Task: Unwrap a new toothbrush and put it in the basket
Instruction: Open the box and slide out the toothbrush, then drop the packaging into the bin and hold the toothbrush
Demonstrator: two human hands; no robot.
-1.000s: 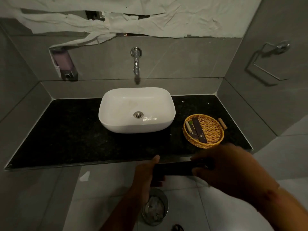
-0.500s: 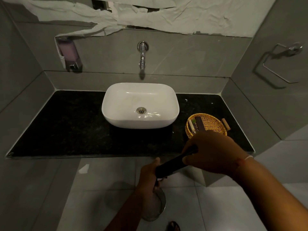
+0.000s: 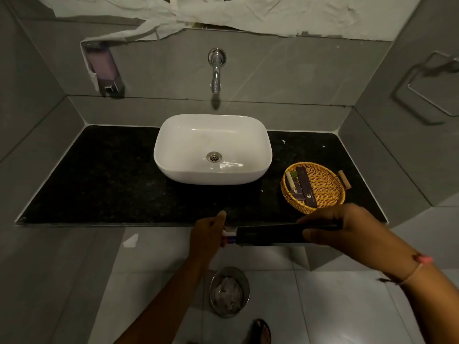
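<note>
Black card makes up the box [image 3: 270, 234], a long thin sleeve held level in front of the counter [image 3: 99, 184] edge, its long axis running left to right between the two hands. In the head view, the only one, the right hand [image 3: 347, 229] is closed around the box's right end, thumb below and fingers over the top edge. The left hand [image 3: 207, 233] pinches what pokes out of the box's open left end: a short white and bluish tip, in my judgement the toothbrush [image 3: 229, 236], though so little shows that head or handle cannot be told. The coming move looks like a straight draw to the left along that axis, with the right hand bracing the box. The left hand is the one on the brush; the right is nearer the basket [image 3: 330, 202], which sits on the counter just beyond its knuckles, right of the sink [image 3: 173, 145]. The basket already holds two dark boxes and a small pale tube on its left side, leaving its right half bare. A bin [image 3: 246, 284] stands on the floor below the hands, handy for the spent box.
</note>
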